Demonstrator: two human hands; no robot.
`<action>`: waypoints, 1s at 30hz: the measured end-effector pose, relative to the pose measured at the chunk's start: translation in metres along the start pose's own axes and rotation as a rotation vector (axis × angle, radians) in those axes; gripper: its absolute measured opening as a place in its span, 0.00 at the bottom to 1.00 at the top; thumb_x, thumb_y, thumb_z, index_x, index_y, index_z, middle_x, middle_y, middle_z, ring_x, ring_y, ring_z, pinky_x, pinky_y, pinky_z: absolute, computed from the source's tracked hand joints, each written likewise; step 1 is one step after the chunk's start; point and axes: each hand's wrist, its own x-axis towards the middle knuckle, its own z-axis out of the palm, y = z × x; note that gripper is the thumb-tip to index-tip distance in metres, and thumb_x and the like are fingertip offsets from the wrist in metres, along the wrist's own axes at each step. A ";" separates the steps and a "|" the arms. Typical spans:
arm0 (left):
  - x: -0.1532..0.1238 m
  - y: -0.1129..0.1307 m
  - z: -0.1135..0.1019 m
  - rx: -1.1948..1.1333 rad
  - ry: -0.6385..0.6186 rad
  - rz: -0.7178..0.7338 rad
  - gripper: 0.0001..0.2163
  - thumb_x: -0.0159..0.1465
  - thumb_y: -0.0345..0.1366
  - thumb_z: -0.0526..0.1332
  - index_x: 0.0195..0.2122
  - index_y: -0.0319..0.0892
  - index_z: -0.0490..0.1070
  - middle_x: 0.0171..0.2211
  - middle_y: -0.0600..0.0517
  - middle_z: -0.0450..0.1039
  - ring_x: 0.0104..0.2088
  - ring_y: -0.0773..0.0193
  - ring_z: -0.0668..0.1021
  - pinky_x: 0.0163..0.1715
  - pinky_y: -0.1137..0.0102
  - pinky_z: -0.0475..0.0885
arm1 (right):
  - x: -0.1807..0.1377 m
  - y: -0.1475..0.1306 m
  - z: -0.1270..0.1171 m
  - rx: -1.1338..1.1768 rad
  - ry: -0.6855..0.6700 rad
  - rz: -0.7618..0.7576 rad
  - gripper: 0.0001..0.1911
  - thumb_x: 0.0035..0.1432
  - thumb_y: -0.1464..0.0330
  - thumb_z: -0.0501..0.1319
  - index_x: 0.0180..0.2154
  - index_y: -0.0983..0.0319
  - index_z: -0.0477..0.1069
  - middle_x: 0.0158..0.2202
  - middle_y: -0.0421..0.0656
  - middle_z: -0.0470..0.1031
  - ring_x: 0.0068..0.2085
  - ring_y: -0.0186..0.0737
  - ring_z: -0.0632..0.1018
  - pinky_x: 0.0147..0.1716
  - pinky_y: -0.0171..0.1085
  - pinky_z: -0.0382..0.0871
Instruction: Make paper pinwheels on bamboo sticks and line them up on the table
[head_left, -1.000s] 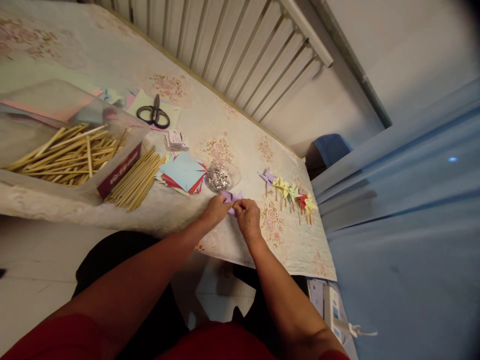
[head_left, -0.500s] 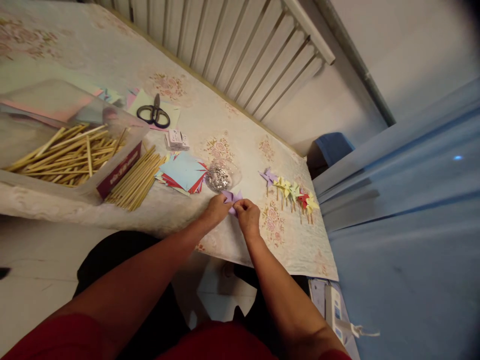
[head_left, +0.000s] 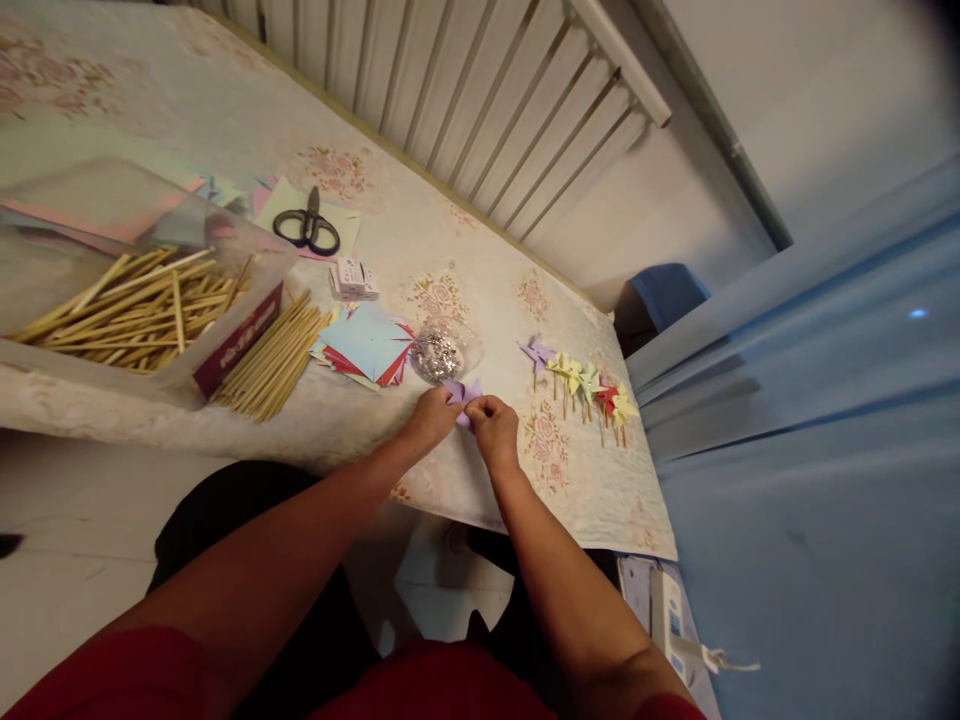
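A purple paper pinwheel [head_left: 471,391] is between my two hands, just above the near part of the table. My left hand [head_left: 433,418] grips its left side with closed fingers. The fingers of my right hand [head_left: 495,430] are pinched at its middle and right side; anything small inside that pinch is hidden. Right behind the pinwheel sits a clear round container of shiny metal pins [head_left: 437,356]. To the left of it lies a stack of cut paper squares [head_left: 369,341], light blue on top with red below.
Finished pinwheels on sticks [head_left: 589,382] lie in a row at the right. At the left are a bundle of wooden sticks [head_left: 271,362], a plastic bin [head_left: 169,385] of more sticks, black scissors [head_left: 307,230] and small boxes [head_left: 352,279]. A radiator [head_left: 450,90] stands behind the table.
Almost nothing differs. Both hands stay on the purple pinwheel, with only a slight shift of my right hand and the paper.
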 end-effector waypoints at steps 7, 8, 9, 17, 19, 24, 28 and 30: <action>0.001 0.002 0.001 -0.010 -0.029 0.012 0.07 0.55 0.30 0.57 0.22 0.42 0.61 0.21 0.57 0.62 0.26 0.66 0.66 0.26 0.71 0.57 | 0.006 -0.013 -0.025 -0.355 -0.065 -0.409 0.12 0.61 0.69 0.58 0.27 0.60 0.74 0.28 0.44 0.73 0.36 0.43 0.69 0.42 0.41 0.61; 0.001 0.002 0.001 -0.009 -0.024 0.012 0.07 0.55 0.30 0.57 0.21 0.42 0.61 0.21 0.57 0.62 0.26 0.66 0.66 0.26 0.71 0.57 | 0.006 -0.014 -0.025 -0.369 -0.066 -0.422 0.12 0.62 0.69 0.58 0.27 0.60 0.74 0.28 0.45 0.73 0.36 0.43 0.69 0.42 0.41 0.61; 0.001 0.002 0.001 -0.002 -0.020 0.013 0.07 0.55 0.30 0.57 0.21 0.42 0.60 0.21 0.58 0.61 0.26 0.67 0.65 0.26 0.71 0.57 | 0.005 -0.013 -0.024 -0.354 -0.052 -0.406 0.11 0.61 0.69 0.58 0.27 0.60 0.74 0.29 0.45 0.73 0.36 0.43 0.69 0.42 0.41 0.61; 0.001 0.003 0.000 0.062 -0.012 -0.012 0.08 0.55 0.31 0.59 0.22 0.42 0.61 0.21 0.58 0.62 0.26 0.67 0.66 0.27 0.71 0.58 | 0.004 -0.001 -0.004 0.027 -0.050 0.002 0.11 0.58 0.69 0.57 0.24 0.60 0.70 0.22 0.37 0.71 0.27 0.37 0.70 0.32 0.36 0.63; 0.001 0.004 0.000 0.067 -0.011 -0.005 0.08 0.56 0.30 0.58 0.21 0.42 0.61 0.21 0.58 0.62 0.26 0.66 0.66 0.27 0.71 0.57 | 0.005 -0.007 -0.013 -0.110 -0.061 -0.154 0.10 0.57 0.70 0.57 0.24 0.59 0.71 0.24 0.40 0.73 0.31 0.39 0.71 0.37 0.38 0.64; 0.000 0.005 -0.001 0.054 -0.005 0.011 0.08 0.56 0.29 0.58 0.21 0.42 0.61 0.21 0.57 0.62 0.26 0.66 0.66 0.26 0.71 0.57 | 0.006 -0.012 -0.018 -0.236 -0.034 -0.285 0.09 0.57 0.69 0.58 0.25 0.59 0.73 0.28 0.43 0.74 0.36 0.42 0.71 0.41 0.40 0.64; 0.000 0.005 -0.002 0.048 0.014 0.001 0.08 0.55 0.30 0.59 0.21 0.42 0.61 0.20 0.58 0.61 0.26 0.67 0.66 0.27 0.72 0.58 | 0.008 0.000 -0.002 0.141 -0.076 0.112 0.08 0.53 0.67 0.59 0.23 0.60 0.70 0.19 0.36 0.68 0.24 0.36 0.69 0.28 0.35 0.63; 0.000 0.005 -0.002 0.043 0.004 -0.002 0.07 0.55 0.30 0.59 0.22 0.42 0.62 0.21 0.58 0.62 0.27 0.67 0.66 0.27 0.72 0.58 | 0.010 0.002 -0.001 0.224 -0.120 0.195 0.08 0.52 0.66 0.59 0.23 0.60 0.69 0.16 0.34 0.66 0.21 0.35 0.67 0.25 0.35 0.62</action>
